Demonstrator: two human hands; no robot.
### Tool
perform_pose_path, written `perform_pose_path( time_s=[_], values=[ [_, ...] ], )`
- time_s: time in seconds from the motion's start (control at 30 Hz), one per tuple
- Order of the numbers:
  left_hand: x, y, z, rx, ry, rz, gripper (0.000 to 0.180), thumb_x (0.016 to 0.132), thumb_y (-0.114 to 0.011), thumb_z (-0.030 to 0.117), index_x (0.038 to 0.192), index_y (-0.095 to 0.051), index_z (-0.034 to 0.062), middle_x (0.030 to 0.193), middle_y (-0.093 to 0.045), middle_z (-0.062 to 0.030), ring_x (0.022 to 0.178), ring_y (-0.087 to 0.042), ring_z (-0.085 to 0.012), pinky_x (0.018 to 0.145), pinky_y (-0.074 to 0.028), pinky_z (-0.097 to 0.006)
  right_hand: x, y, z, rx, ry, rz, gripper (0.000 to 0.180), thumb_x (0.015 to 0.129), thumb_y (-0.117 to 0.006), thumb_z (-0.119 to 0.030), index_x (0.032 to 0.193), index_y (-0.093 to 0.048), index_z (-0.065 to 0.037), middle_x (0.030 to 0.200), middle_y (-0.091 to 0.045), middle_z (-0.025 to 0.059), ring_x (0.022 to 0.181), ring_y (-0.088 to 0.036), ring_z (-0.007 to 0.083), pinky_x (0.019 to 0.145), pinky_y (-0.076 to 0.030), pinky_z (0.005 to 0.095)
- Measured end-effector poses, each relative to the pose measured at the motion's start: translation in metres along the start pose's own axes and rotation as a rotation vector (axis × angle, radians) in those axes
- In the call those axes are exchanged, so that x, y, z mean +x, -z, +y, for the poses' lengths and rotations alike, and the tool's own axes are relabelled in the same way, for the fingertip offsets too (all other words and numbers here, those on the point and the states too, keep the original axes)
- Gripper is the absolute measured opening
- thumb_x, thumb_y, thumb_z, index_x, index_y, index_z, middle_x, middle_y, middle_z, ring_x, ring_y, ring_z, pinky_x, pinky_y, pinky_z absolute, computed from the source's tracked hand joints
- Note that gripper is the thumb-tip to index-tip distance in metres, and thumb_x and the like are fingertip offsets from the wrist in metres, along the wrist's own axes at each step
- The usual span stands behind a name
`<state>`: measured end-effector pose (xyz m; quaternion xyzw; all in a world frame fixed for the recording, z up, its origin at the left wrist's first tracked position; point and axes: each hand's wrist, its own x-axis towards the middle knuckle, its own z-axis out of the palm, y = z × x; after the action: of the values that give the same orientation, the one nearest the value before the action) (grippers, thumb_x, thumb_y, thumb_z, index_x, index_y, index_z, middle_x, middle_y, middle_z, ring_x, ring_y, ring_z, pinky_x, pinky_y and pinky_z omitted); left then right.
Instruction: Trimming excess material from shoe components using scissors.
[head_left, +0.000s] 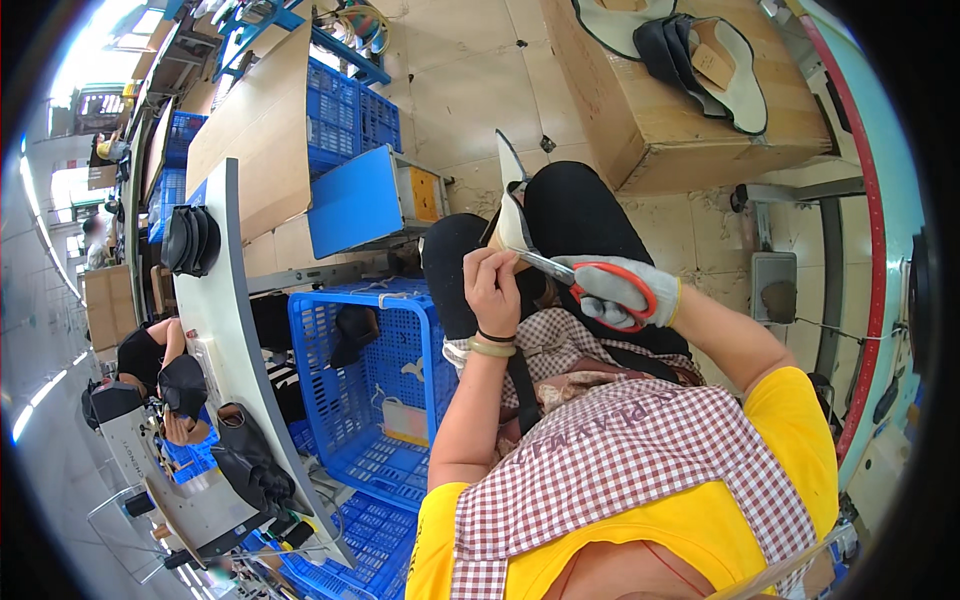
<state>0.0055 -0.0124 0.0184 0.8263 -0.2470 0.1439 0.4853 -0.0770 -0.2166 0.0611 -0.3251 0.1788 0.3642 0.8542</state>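
Observation:
My bare left hand (492,290), with bangles at the wrist, pinches the near end of a cream shoe upper (512,228) with a dark edge. The piece stands up between my knees, and its far tip points away from me. In my right hand (625,295), which wears a grey glove, is a pair of scissors (652,297) with red handles. Their blades point left and reach the upper close to my left fingertips. Whether the blades are parted is too small to tell.
On my left stands a blue plastic crate (360,470) beside a pale worktable (215,330) bearing stacked black pieces (190,240). A cardboard box (715,130) at the far right carries dark uppers (690,65). Another person (150,355) sits by a sewing machine (165,480).

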Motion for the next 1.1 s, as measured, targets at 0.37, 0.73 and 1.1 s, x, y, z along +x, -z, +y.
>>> perform_pose_path(
  time_s=[0.37, 0.73, 1.1],
  values=[
    [-0.016, -0.02, 0.004, -0.058, 0.317, 0.142, 0.007, 0.084, -0.065, 0.006, 0.084, -0.064, 0.0, 0.091, -0.059, -0.0083, 0.079, -0.057, -0.0178, 0.069, -0.047, -0.028, 0.007, -0.027, 0.047, 0.179, 0.202, 0.111, 0.052, 0.094, -0.055, -0.038, 0.139, -0.039, -0.017, 0.075, -0.053, 0.0004, 0.049, -0.043, 0.0041, 0.042, -0.034, 0.0157],
    [-0.027, -0.023, 0.02, -1.057, 0.971, -0.058, 0.009, 0.093, -0.058, 0.011, 0.094, -0.059, 0.0022, 0.088, -0.062, -0.0016, 0.077, -0.059, -0.0082, 0.073, -0.049, -0.021, -0.002, -0.026, 0.072, 0.288, 0.26, 0.175, 0.055, 0.094, -0.053, -0.041, 0.141, -0.036, -0.018, 0.077, -0.056, 0.001, 0.052, -0.048, 0.004, 0.044, -0.041, 0.0156],
    [-0.046, -0.024, 0.022, -1.164, 1.003, -0.156, 0.006, 0.093, -0.057, 0.008, 0.095, -0.058, 0.0029, 0.092, -0.062, -0.0024, 0.084, -0.059, -0.0105, 0.081, -0.048, -0.024, -0.004, -0.023, 0.071, 0.227, 0.257, 0.222, 0.053, 0.094, -0.054, -0.04, 0.14, -0.038, -0.018, 0.074, -0.054, -0.0006, 0.05, -0.044, 0.0051, 0.041, -0.036, 0.0168]
  ],
)
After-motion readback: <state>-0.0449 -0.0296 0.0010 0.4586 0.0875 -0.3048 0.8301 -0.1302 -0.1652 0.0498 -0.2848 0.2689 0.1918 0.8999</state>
